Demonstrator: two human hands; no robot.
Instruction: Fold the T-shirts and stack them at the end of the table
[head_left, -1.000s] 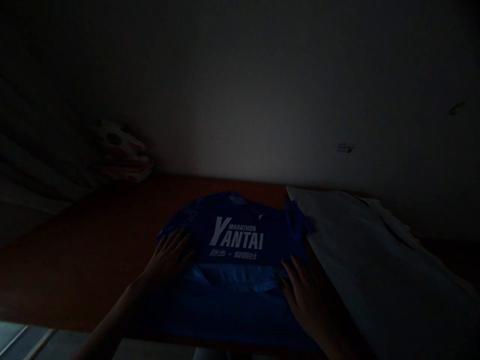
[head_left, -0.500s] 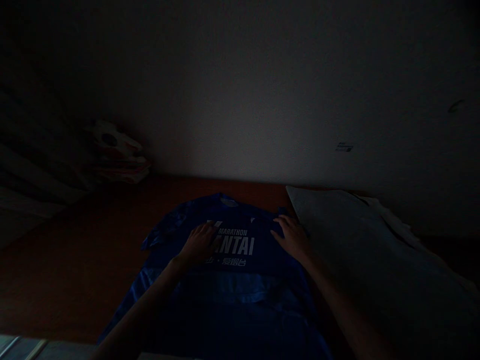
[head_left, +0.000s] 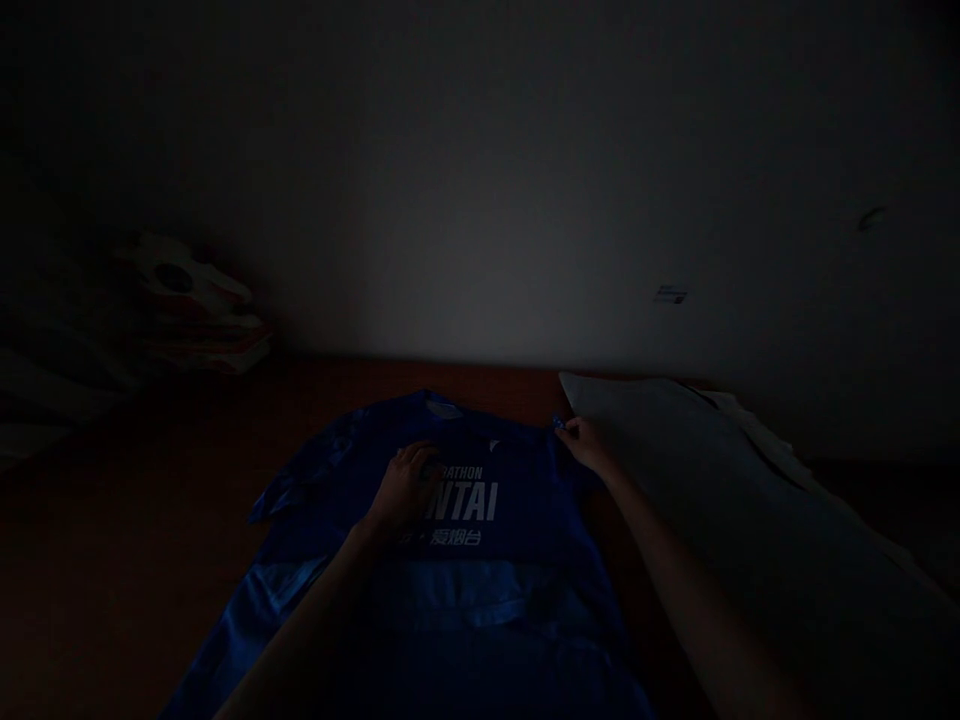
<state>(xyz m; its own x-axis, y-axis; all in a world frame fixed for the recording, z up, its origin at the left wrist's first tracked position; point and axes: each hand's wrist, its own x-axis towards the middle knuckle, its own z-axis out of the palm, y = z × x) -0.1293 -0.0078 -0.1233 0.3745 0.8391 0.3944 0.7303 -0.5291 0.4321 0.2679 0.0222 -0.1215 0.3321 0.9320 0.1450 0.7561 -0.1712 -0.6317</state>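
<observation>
A blue T-shirt (head_left: 517,520) with white lettering lies spread on the brown wooden tabletop (head_left: 112,560), its collar toward the wall. My left hand (head_left: 409,485) rests on the chest print, fingers stretched over the cloth and hiding part of the letters. At the shirt's right shoulder, my right hand (head_left: 581,440) pinches the bunched sleeve between thumb and fingers. The left sleeve lies out to the side with creases. The scene is very dark, so fine detail is hard to make out.
A grey cloth or sheet (head_left: 697,500) covers the right part of the table, with a pale ragged edge beyond it. At the back left sits a stack of items (head_left: 202,320) with a white and red object on top. The wall (head_left: 465,200) rises behind.
My right hand has gone from open over the shirt to closed on its right sleeve. My left hand stays on the chest. The view has shifted slightly.
</observation>
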